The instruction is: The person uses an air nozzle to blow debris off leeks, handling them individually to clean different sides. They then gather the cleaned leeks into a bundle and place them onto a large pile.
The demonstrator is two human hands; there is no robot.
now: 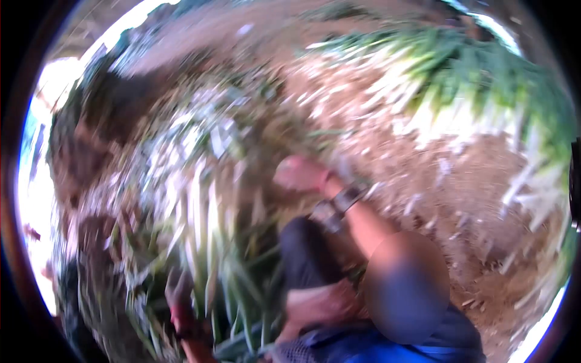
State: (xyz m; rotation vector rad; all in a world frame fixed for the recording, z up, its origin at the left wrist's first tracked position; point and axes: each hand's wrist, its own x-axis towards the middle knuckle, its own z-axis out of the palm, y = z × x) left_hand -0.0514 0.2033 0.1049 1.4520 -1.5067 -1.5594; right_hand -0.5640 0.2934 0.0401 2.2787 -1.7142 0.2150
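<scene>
My right hand, with a watch and a reddish band at the wrist, is over the bare soil just right of a pile of leek-like stalks. Motion blur hides its fingers and anything in them. Lower left, my left hand is beside the green leaves of the same pile, touching or very near them. It is also smeared, so its grip cannot be made out. The stalks lie with pale ends up in the view and green leaves toward me.
A long row of green-topped stalks with white ends curves along the upper right. Loose peelings and leaf scraps litter the brown soil. A dark-clothed knee is between my arms, above a bare foot or lower leg.
</scene>
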